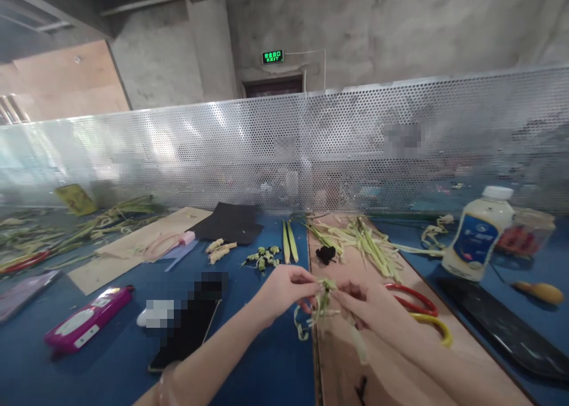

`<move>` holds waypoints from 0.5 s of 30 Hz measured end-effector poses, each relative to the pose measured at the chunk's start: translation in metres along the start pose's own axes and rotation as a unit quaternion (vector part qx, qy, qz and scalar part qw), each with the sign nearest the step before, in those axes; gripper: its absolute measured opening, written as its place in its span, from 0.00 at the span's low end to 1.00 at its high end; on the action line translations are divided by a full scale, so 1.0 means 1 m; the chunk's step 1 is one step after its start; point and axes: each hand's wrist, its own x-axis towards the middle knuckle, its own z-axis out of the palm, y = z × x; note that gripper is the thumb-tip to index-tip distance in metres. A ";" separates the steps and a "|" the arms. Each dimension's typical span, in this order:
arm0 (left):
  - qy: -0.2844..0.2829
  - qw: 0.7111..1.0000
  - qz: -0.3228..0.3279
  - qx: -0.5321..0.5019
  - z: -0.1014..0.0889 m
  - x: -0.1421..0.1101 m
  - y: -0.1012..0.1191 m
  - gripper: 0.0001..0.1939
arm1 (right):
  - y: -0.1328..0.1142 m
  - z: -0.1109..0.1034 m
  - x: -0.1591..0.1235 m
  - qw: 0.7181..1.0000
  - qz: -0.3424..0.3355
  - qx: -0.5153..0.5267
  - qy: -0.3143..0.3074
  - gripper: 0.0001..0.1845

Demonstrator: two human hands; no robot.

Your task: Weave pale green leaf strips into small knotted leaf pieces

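Observation:
My left hand pinches a small woven piece of pale green leaf strips above the wooden board. Against its other side, the fingers of my right hand are closed on the same piece. Loose strip ends hang below it, one of them curled. Red and yellow looped handles, perhaps of scissors, lie beside my right wrist and are partly hidden by it. Beyond my hands are a small black clump, a pile of green leaf strips and a cluster of small knotted green pieces.
A bottle stands at the right, near a black glossy case. At left lie a phone, a magenta device and black paper. A perforated metal partition closes off the back of the blue table.

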 end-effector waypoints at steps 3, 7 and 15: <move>-0.017 0.999 -0.032 -0.003 0.001 -0.001 0.003 0.16 | -0.010 -0.002 -0.005 0.990 0.082 0.090 -0.067 0.16; -0.045 0.995 -0.083 -0.043 0.001 -0.004 0.009 0.15 | -0.013 -0.001 -0.008 0.971 0.106 0.200 -0.078 0.17; -0.057 0.975 -0.120 -0.179 0.005 -0.005 0.004 0.14 | 0.009 0.009 0.001 0.991 -0.018 0.126 -0.041 0.18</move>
